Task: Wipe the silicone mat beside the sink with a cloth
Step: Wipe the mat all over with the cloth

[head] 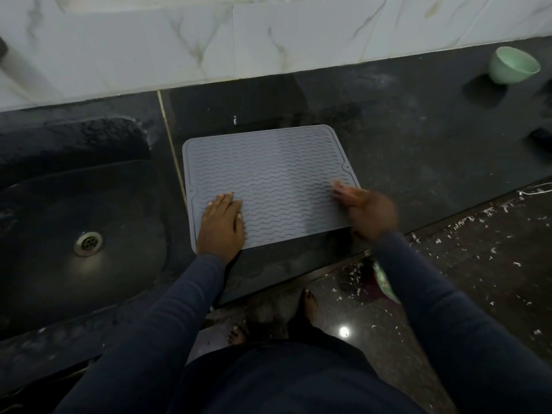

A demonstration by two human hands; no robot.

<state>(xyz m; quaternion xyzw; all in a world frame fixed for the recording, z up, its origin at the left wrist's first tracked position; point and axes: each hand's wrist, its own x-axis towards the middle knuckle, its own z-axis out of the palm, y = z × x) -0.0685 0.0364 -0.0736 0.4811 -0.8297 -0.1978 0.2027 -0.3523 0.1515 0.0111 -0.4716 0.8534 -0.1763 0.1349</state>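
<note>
Squarely in the middle of the frame, the grey rectangular silicone mat with wavy ridges (268,174) lies flat on the dark polished stone counter (418,138), just to the right of the sink. The left hand (222,222) rests palm-down on the mat's lower left corner, fingers straight and together, pressing on the surface. The right hand (366,209) is at the mat's right edge, touching or just above it. It is smeared by motion blur, so I cannot tell whether its fingers grip anything. A pinkish-orange smear (343,189) shows at its fingertips, too blurred to identify.

At the left of the frame the dark round-bottomed sink basin (59,204) holds only its round metal drain (88,242) in view. At the upper right a pale green round bowl (512,65) sits tilted on the counter, well apart from the mat; the visible part of its inside shows plain green wall.

White marbled wall tiles (179,40) run along the top. At the lower right lies speckled dark floor (478,264), strewn with white flecks.
</note>
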